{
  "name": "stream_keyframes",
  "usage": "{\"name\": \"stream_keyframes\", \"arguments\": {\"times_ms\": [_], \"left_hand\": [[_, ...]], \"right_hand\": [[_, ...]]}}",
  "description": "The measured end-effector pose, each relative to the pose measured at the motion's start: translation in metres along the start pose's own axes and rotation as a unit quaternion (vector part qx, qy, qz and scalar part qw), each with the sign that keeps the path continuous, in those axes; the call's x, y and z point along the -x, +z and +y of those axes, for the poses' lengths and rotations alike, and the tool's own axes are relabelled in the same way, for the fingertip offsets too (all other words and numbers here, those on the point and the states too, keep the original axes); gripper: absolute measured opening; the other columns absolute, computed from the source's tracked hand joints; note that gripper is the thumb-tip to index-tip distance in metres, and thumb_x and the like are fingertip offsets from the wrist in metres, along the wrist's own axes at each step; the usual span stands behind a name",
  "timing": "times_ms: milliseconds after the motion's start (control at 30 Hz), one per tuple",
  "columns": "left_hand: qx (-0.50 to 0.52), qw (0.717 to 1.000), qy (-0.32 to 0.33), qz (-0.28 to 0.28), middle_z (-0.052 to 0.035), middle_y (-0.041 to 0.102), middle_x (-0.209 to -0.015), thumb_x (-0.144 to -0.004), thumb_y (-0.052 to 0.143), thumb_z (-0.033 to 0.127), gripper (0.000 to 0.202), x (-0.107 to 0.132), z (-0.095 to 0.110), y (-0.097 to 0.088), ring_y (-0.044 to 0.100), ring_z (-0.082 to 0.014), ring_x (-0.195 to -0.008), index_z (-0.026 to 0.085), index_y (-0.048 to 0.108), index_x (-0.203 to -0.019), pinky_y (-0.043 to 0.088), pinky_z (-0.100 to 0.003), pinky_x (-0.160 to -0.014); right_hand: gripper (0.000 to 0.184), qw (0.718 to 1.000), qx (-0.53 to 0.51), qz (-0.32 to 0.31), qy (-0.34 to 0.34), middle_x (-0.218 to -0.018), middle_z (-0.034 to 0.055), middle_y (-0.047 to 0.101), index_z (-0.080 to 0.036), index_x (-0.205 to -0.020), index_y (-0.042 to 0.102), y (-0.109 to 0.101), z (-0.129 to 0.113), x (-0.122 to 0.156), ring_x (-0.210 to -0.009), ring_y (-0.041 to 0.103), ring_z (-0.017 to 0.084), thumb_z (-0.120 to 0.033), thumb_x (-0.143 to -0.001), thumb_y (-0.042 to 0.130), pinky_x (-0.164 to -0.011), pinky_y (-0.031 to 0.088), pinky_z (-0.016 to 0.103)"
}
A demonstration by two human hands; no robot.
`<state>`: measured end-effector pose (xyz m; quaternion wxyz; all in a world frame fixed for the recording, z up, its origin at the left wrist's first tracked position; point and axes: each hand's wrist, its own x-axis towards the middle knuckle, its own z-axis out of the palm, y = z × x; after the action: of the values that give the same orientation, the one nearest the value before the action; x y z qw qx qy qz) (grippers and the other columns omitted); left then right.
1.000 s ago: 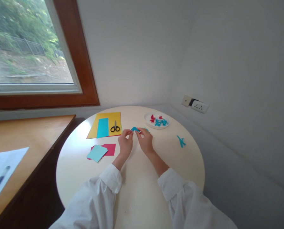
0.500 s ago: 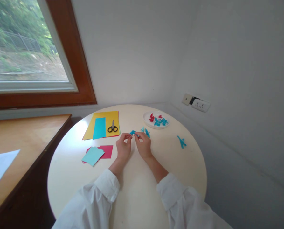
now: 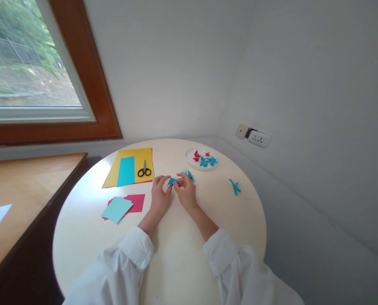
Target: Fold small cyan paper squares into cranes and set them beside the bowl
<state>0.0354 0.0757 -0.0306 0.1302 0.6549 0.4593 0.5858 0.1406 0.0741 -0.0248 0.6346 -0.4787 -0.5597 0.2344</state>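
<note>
A small folded piece of blue paper (image 3: 172,181) is held just above the table between my two hands. My right hand (image 3: 186,194) pinches its right side between thumb and fingers. At its left side is my left hand (image 3: 159,197), thumb and forefinger curved around the paper's edge. Just beyond my right fingers lie a blue folded paper crane (image 3: 191,176) and a pale blue one (image 3: 184,171), both partly hidden. Farther back, a white plate (image 3: 189,163) holds several red and blue paper cranes (image 3: 208,161).
Black-handled scissors (image 3: 144,170) and a blue strip (image 3: 126,171) lie on yellow sheets (image 3: 111,173). Pale blue squares (image 3: 117,209) overlap red squares (image 3: 138,203) at left. Blue paper scraps (image 3: 235,187) lie near the right edge of the round table (image 3: 182,271).
The view has swung slightly right, so everything sits farther left. My fingers have shifted on the blue paper, and more of it shows between my hands.
</note>
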Motion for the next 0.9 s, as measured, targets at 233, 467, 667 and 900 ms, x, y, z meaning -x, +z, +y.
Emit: {"name": "stream_keyframes", "arguments": {"times_ms": [233,467,667,900], "left_hand": [[0.030,0.998,-0.044,-0.038,-0.0075,0.067,-0.093,-0.073,0.055,0.014,0.020,0.001,-0.006,-0.002,0.061,-0.0196,-0.089,0.019,0.063,-0.091,0.048,-0.037,-0.084],[0.107,0.984,-0.129,-0.056,-0.0058,0.069,-0.084,-0.071,0.059,0.018,0.017,0.000,0.005,-0.003,0.064,-0.0180,-0.080,0.018,0.064,-0.087,0.048,-0.032,-0.078],[0.132,0.974,-0.181,-0.045,-0.0063,0.069,-0.075,-0.068,0.061,0.019,0.011,-0.003,0.001,0.000,0.062,-0.0171,-0.070,0.015,0.065,-0.078,0.048,-0.030,-0.068],[0.186,0.957,-0.218,-0.053,-0.0058,0.069,-0.072,-0.065,0.064,0.022,0.014,-0.003,0.004,0.001,0.063,-0.0167,-0.067,0.014,0.065,-0.076,0.049,-0.029,-0.066]], "right_hand": [[0.022,0.997,-0.063,-0.031,0.042,-0.069,-0.0004,0.061,-0.019,-0.088,0.056,0.000,0.010,-0.001,-0.061,0.059,0.013,-0.023,-0.066,0.058,-0.058,0.049,0.026],[0.022,0.993,-0.104,-0.032,0.053,-0.076,0.0013,0.061,-0.019,-0.087,0.056,-0.001,0.011,-0.002,-0.067,0.060,0.013,-0.025,-0.066,0.059,-0.061,0.050,0.027],[0.025,0.996,-0.070,-0.018,0.054,-0.068,-0.0018,0.057,-0.019,-0.090,0.055,-0.002,0.008,-0.002,-0.063,0.057,0.013,-0.026,-0.067,0.060,-0.059,0.049,0.026],[0.028,0.998,-0.040,0.004,0.051,-0.093,0.0072,0.062,-0.017,-0.093,0.060,-0.005,0.013,-0.004,-0.082,0.057,0.017,-0.030,-0.069,0.060,-0.062,0.049,0.027]]}}
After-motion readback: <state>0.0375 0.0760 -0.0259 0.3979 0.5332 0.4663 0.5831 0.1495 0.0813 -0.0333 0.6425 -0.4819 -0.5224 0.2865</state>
